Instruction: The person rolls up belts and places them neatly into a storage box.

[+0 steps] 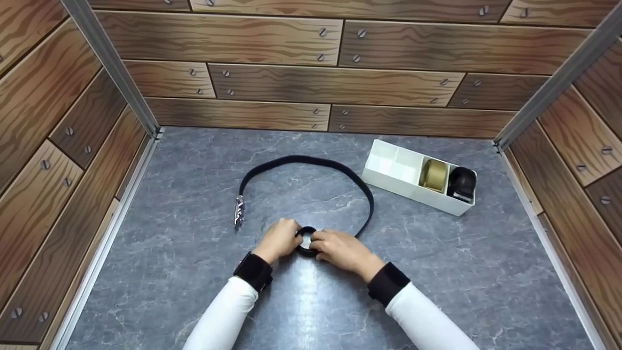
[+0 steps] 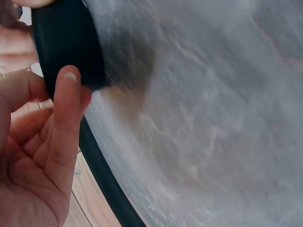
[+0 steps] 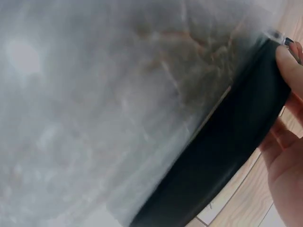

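A black belt point(image 1: 335, 165) lies in a wide arc on the grey marbled surface, with its silver buckle point(image 1: 239, 211) at the left end. The other end is wound into a small upright-edged coil point(image 1: 307, 252) between the two hands. My left hand point(image 1: 280, 239) pinches the coil's left side; in the left wrist view its thumb and fingers grip the dark band point(image 2: 71, 47). On the coil's right side, my right hand point(image 1: 342, 249) holds the belt between thumb and fingers, seen also in the right wrist view along the strap point(image 3: 222, 137).
A white divided box point(image 1: 413, 193) stands at the back right. A gold roll point(image 1: 434, 175) and a black roll point(image 1: 461, 182) sit in its right compartments. Wood-patterned walls point(image 1: 272, 82) with metal edge strips enclose the surface at the back and sides.
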Motion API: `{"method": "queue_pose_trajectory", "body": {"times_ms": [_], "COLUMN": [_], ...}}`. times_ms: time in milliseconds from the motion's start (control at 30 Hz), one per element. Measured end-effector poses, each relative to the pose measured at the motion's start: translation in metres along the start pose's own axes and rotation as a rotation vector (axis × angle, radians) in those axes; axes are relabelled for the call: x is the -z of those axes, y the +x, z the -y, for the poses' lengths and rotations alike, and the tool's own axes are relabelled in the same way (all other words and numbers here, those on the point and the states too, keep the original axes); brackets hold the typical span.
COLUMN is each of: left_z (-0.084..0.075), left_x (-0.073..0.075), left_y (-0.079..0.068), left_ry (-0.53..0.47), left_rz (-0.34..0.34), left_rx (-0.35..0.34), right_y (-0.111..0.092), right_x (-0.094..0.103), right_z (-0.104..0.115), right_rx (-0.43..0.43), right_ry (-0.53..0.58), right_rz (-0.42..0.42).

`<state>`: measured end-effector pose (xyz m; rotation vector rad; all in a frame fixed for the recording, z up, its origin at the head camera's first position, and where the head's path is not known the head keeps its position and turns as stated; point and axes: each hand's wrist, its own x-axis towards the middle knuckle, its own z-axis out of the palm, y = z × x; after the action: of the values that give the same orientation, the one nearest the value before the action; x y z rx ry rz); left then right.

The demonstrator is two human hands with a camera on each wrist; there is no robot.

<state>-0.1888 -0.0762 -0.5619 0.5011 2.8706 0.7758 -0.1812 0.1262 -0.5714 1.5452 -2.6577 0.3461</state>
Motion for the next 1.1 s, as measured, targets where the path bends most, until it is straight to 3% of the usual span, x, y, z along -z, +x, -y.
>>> {"method": "queue_pose_trajectory", "body": {"times_ms": [233, 467, 567, 833, 967, 1100], "left_z": [-0.002, -0.004, -0.004, -0.001, -0.002, -0.003], "left_x": [-0.004, -0.011, -0.011, -0.007, -0.007, -0.009], "left_y": [-0.004, -0.012, -0.011, -0.007, -0.004, -0.004], "left_ry": [0.065, -0.027, -0.007, 0.054, 0.093, 0.077], "left_rz": [-0.034, -0.108, -0.101, -0.015, -0.008, -0.064], "left_rx": [-0.079, 0.034, 0.027, -0.052, -0.091, -0.061], "right_y": [0.002, 0.005, 0.005, -0.001, -0.001, 0.002], "right_x": [-0.004, -0.014, -0.013, -0.001, -0.003, -0.007], "right_z": [0.008, 0.019, 0.018, 0.010, 0.010, 0.012], "right_rx": [-0.055, -0.045, -0.026, -0.009, -0.026, -0.063], "right_ry": [-0.053, -0.126, -0.117, 0.015, -0.015, -0.082], "right_rz": [-0.019, -0.129, -0.120, 0.007, -0.027, -0.098]}}
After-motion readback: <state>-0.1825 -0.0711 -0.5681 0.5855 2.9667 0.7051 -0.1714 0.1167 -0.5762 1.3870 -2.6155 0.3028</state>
